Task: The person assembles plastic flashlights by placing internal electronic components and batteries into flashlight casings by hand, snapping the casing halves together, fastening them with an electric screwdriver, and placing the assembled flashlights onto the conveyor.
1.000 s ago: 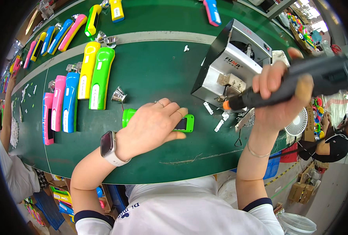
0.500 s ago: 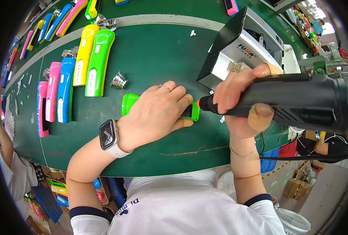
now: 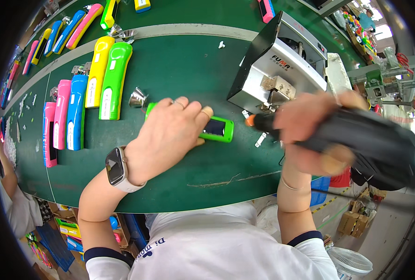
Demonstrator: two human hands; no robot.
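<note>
My left hand lies over a green flashlight on the table, fingers curled round its body and covering its middle. The flashlight's narrow end, with a dark panel, points right. In my right hand, smeared by motion, is a black electric screwdriver held level. Its orange tip points left, apart from the flashlight's end and close to the metal box. A silver reflector cup rests just beyond my left hand.
A silver and black screw feeder stands at the back right, small metal pieces before it. Yellow, green, blue and pink flashlights lie in a row at left. The screwdriver's cable hangs at right. Another person's arm shows at far left.
The screwdriver has moved away from the flashlight's end, and its tip is now nearer the screw feeder. My left hand and the flashlight have shifted slightly left.
</note>
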